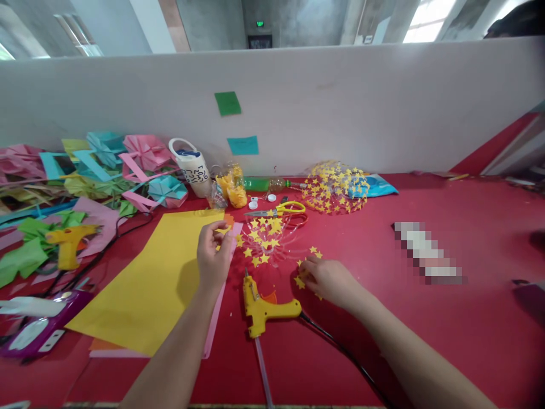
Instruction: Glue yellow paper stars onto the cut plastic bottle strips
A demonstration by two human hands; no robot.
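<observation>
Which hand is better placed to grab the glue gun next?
Right hand, probably: it rests on loose yellow stars just beside the glue gun and holds nothing visible. Left hand pinches a yellow star.

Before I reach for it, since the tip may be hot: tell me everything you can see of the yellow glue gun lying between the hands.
The yellow plastic glue gun lies flat on the red table, nozzle pointing away toward the paper stars, with an orange trigger. A pale glue stick juts from its back toward the viewer, and a black cord leaves its handle rightward. Neither hand touches it.
</observation>
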